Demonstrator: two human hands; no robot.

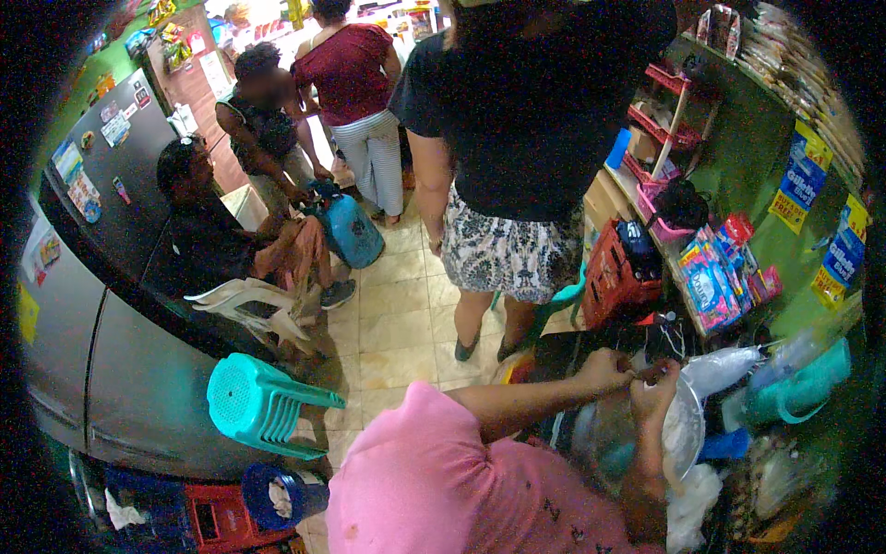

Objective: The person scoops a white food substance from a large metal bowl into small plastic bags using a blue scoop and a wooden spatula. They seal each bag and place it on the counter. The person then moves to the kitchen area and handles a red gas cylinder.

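Note:
My left hand (604, 370) and my right hand (653, 395) meet above the cluttered table at the right, fingers pinched close together. Whatever is between the fingertips is too small to make out. Just right of and below my right hand is a rounded, see-through plastic container or bag (685, 432) with whitish contents, partly hidden by that hand. Blurry translucent plastic (595, 427) shows below my left hand. My pink sleeve (415, 452) and shirt fill the lower middle.
A teal pitcher-like container (801, 383), a blue cup (725, 445) and white plastic bags (694, 503) crowd the table. Stacked turquoise stools (249, 397) stand at the left by steel refrigerators (138, 369). A person in black (544, 120) stands ahead; several people are beyond. A red crate (620, 277) sits by the shelf.

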